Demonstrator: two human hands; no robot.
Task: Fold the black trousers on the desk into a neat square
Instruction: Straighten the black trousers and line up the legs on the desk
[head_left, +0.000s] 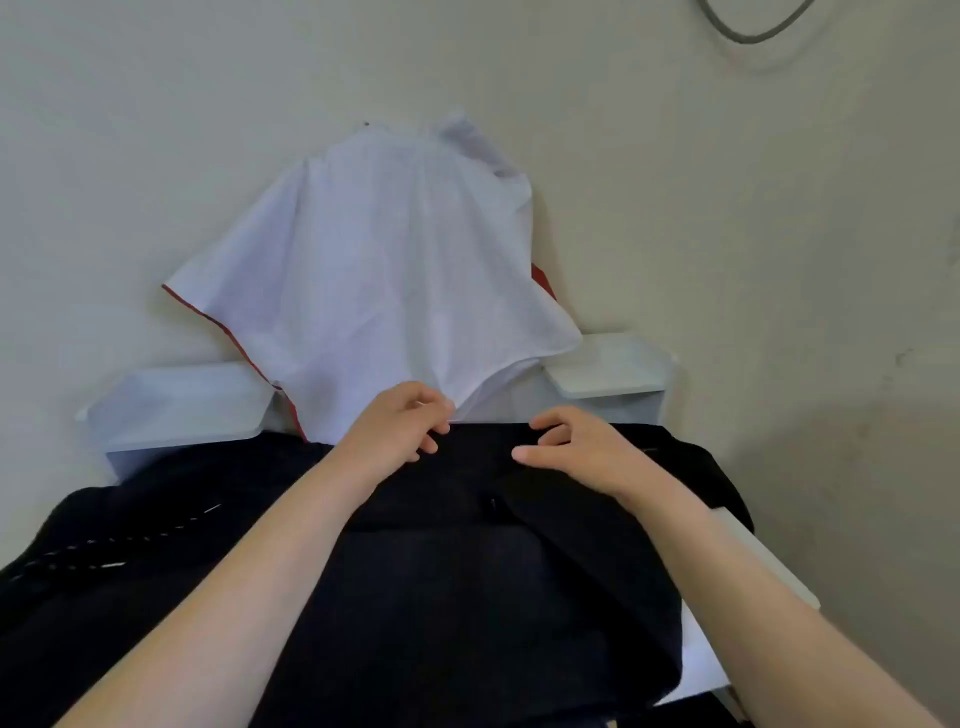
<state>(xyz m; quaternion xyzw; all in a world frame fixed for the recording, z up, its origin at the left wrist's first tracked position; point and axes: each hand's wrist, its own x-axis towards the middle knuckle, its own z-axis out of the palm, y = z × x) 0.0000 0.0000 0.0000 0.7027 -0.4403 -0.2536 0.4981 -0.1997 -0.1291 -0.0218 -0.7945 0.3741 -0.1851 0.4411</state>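
Note:
The black trousers (457, 582) lie spread over the white desk (701, 670), covering most of it, with bunched folds at the left and a flap hanging over the right edge. My left hand (400, 423) is at the far edge of the cloth, fingers curled and pinching that edge. My right hand (571, 447) rests a little to the right on the same far edge, fingers bent over the fabric and thumb pointing left. Both forearms reach in from the bottom of the view.
A white cloth with red trim (384, 275) hangs against the wall behind the desk, its lower tip near my left hand. White shelf parts (182, 410) (613, 371) stand at the desk's back. A grey cable (748, 31) loops on the wall, top right.

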